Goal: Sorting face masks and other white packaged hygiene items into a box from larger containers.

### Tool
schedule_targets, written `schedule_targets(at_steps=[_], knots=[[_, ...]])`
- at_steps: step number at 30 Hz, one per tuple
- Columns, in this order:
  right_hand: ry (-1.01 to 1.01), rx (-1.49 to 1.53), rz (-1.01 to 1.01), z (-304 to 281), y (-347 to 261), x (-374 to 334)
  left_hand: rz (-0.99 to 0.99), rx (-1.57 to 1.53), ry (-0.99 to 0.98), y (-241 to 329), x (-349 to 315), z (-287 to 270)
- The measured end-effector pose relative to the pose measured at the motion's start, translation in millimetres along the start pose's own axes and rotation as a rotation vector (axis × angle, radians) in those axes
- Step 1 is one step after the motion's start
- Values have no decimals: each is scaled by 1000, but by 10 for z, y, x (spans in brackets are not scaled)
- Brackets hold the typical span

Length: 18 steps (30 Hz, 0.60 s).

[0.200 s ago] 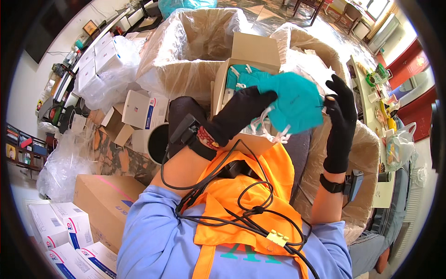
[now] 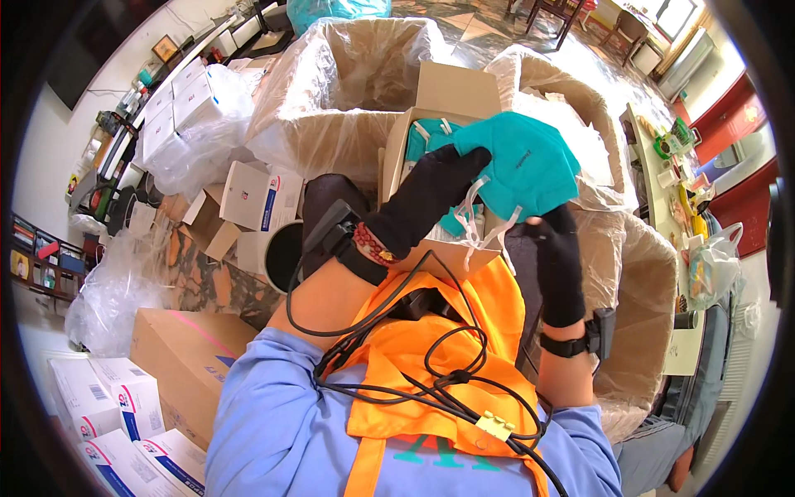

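Note:
A teal face mask (image 2: 526, 166) with white straps (image 2: 476, 219) is raised above an open cardboard box (image 2: 455, 89). My left hand (image 2: 435, 190), in a black glove, pinches the mask at its left edge. Against the mask's lower right edge is my right hand (image 2: 559, 261), gloved too, with a bare fingertip showing. Its fingers are bent and closed; what they hold, if anything, is hidden. More teal masks (image 2: 422, 137) lie in the box, which rests by my lap under the left hand.
Plastic-lined cartons stand beyond the box (image 2: 331, 128), at the far right (image 2: 604, 124) and by my right arm (image 2: 646, 290). White printed boxes (image 2: 108, 398) and a brown carton (image 2: 186, 356) are at lower left. Black cables (image 2: 455, 377) hang over my orange apron (image 2: 489, 331).
The mask has turned to face up more squarely and its straps hang lower. My right hand has moved down and left, from the mask's right edge to its lower right, and its fingers have curled.

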State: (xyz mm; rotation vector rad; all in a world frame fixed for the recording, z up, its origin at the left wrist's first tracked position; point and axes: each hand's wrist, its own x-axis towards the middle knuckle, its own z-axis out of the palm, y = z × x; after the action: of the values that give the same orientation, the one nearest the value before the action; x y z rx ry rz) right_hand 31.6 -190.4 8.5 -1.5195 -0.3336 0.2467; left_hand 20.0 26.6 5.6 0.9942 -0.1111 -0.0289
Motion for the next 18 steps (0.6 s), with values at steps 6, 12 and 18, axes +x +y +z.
schedule_targets(at_steps=[6,12,18], knots=[[255,-118,-258,196,192,295,-46,508,-183,-136,-5,48],[218,594,175,130,159,308,-232,382,-173,-39,-64,-34],[41,-453,-328,286,155,150,-66,142,-4,-127,-69,-105]])
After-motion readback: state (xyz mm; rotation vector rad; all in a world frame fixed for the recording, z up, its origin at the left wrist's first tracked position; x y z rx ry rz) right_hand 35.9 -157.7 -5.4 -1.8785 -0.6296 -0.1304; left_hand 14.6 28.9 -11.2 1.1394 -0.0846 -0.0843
